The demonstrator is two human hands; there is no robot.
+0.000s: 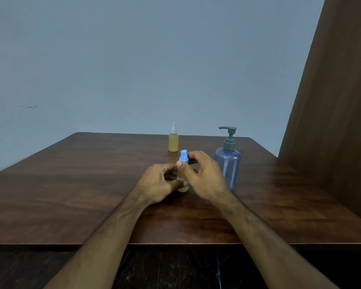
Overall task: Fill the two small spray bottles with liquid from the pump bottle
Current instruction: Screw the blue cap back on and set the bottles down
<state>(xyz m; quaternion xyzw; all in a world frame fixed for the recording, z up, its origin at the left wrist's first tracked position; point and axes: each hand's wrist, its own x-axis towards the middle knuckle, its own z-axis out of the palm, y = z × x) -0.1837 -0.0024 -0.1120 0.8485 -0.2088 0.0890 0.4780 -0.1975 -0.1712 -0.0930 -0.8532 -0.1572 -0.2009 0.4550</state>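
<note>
**Head view: both hands on the blue-capped bottle**

Head camera shows the blue-capped spray bottle (183,174) upright mid-desk (71,184), yellowish liquid inside. The left hand (158,184) has its grip wrapped round the body; the right hand (204,176) pinches just under the cap. The white-capped spray bottle (173,140) stands behind, already full, and the pump bottle (227,161) just right. Small, light, smooth plastic: likely slippery and tippy, so hold the body low and twist at the collar.

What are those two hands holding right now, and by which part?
Both hold the blue-capped spray bottle, which stands on the table. The left hand grips its body; the right hand pinches it near the blue cap.
</note>
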